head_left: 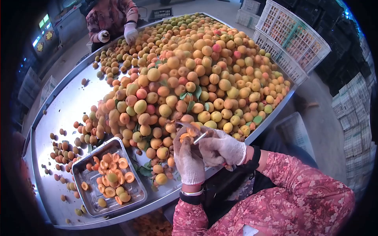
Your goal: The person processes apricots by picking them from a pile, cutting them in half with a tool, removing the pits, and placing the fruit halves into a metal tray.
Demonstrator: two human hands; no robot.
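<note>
My left hand (188, 162), in a soiled white knit glove, is closed around a cut orange apricot (184, 136) near the front edge of the table. My right hand (223, 148), gloved alike, grips a small knife (200, 138); a short shiny metal part shows by its fingers, and the rest is partly hidden. The two hands nearly touch over the fruit. Just beyond them rises a large heap of whole apricots (204, 82), yellow, orange and reddish, with some green leaves. To the left stands a metal tray (141, 188) holding several pitted apricot halves (112, 173).
A steel table (51, 165) with a raised rim bears the heap; loose apricots lie scattered at its left. Across it, another person (110, 19) in white gloves handles fruit. White crates (291, 31) stand at the right, a pale bin (296, 131) below, stacked crates (356, 118) farther right.
</note>
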